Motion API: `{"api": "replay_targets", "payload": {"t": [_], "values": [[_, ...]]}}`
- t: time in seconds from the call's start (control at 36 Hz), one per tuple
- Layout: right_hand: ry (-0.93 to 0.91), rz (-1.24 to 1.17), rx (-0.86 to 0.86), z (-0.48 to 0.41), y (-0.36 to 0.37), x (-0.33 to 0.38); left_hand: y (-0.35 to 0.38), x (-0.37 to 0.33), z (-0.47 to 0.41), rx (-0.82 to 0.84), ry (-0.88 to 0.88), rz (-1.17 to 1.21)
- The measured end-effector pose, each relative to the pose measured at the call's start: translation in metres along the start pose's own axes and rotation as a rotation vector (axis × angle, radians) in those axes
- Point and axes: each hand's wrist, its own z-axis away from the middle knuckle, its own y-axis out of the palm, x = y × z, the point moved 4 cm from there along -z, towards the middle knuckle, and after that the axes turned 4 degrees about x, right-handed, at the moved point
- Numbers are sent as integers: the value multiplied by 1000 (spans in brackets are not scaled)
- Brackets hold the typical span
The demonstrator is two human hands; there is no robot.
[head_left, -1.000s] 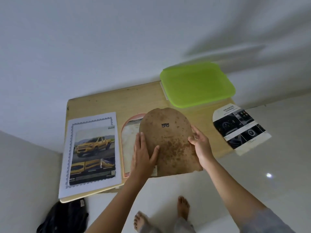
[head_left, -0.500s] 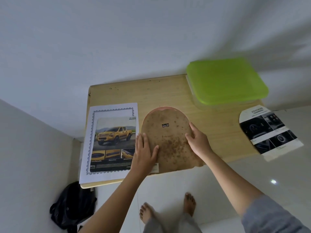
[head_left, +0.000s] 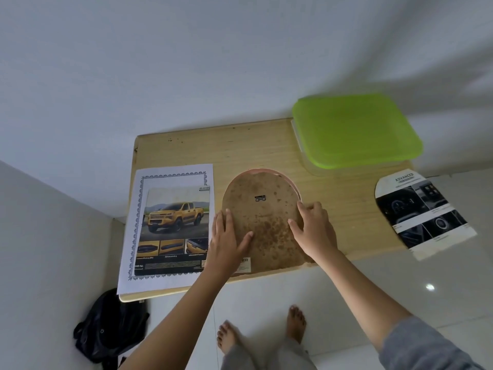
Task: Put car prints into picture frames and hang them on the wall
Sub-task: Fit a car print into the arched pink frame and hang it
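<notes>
Left of frame: yellow pickup print on a white bordered sheet (head_left: 173, 225), flat on the pale wooden bench (head_left: 213, 145), unframed. Left hand (head_left: 226, 241) is flat with straight fingers, pressing the left edge of the brown arched backing board (head_left: 264, 222) at centre. The board lies on the pink arched picture frame (head_left: 266, 170), whose rim shows only along the top arc. Right hand (head_left: 314, 231): fingers curled on the right rim, thumb on the face. Judgement: seating step. Match the arcs first, then press both sides evenly. Far right: dark arch-cut car-interior print (head_left: 424, 212).

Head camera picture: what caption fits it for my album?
Left grip and right grip rest on a brown backing board over a pink frame, beside a truck print.
</notes>
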Motion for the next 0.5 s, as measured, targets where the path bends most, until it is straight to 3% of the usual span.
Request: {"api": "replay_targets", "payload": {"t": [0.11,0.5], "values": [[-25,-200,60,-2,6,-6,0,5,0,-23,-43,114],[-125,-305,86,-5,10,-23,1,7,1,-97,-58,103]]}}
